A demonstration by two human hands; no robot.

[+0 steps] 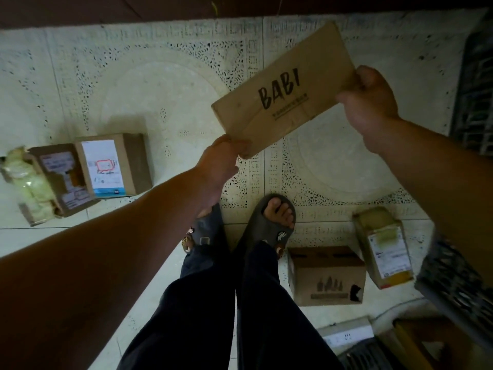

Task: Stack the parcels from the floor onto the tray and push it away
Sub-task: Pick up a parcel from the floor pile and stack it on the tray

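Left fingers (238,145): thumb on top of the near-left corner of the flat parcel (285,86), the other fingers hidden beneath it. A pinch. Right fingers (366,76): curled round the parcel's right end, clamped on it. Left hand (218,164) and right hand (368,102) are bare, with both forearms coming in from the near edge.

Flat parcel: thin brown cardboard with "BABI" in black brush letters on the upper face. It is held in the air over the floor (165,84), running on a diagonal from near-left to far-right. It touches nothing but the two hands.

Below it are pale patterned tiles, two feet in grey slippers (274,225) and dark trouser legs.

Floor, left side: a labelled box (114,166), brown with a white shipping label on top. Against its left side is a torn-label box (57,180), and a bubble-wrap packet (24,180) lies at the left edge.

Floor, near right: a bottle-print box (326,276) sits just right of the right slipper. Beside it, further right, lies a yellow-taped parcel (384,247) with a white label, set at an angle.

Right edge: the tray (474,84), dark latticed plastic. More of the same lattice shows nearer, under the right forearm. I cannot tell whether it is one piece. The held parcel is well apart from the tray.
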